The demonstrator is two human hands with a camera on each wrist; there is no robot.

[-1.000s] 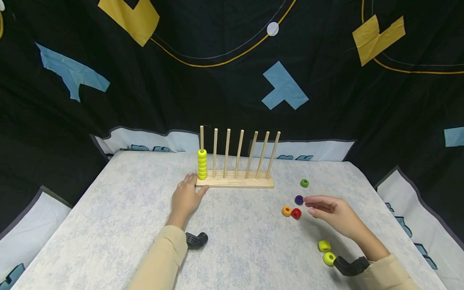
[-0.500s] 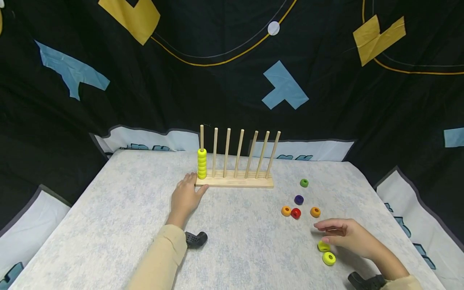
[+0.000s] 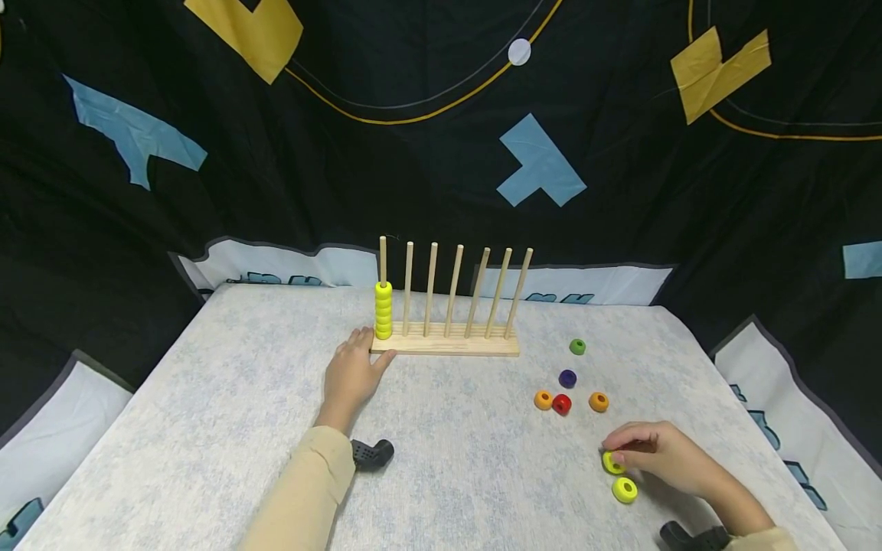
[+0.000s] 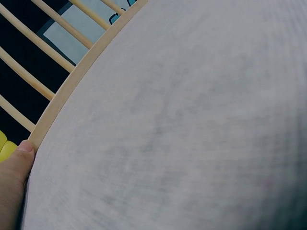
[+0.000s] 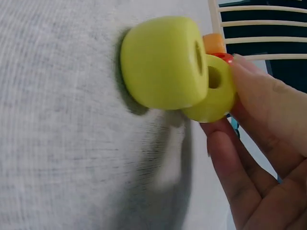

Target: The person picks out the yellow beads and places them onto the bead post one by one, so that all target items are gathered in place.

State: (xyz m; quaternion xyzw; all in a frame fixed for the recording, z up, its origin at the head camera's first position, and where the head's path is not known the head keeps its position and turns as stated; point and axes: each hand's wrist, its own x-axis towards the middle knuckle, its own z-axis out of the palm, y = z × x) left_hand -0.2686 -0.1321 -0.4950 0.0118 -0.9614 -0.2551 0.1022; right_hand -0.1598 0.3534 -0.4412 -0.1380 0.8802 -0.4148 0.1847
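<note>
My left hand holds the left end of a wooden peg rack, its thumb against the front edge. Several yellow beads are stacked on the leftmost peg; the other pegs stand bare. At the right, my right hand pinches a yellow bead between thumb and fingers, low over the table. A second yellow bead lies just nearer, with its hole showing in the head view. Part of the pinched bead is hidden by the fingers in the head view.
Between rack and right hand lie a green bead, a purple bead, an orange bead beside a red bead, and another orange bead. A black cloth hangs behind the table.
My right hand has drawn back from beside the purple bead toward the near right, uncovering an orange bead, and has taken hold of the farther yellow bead. The left hand stays put.
</note>
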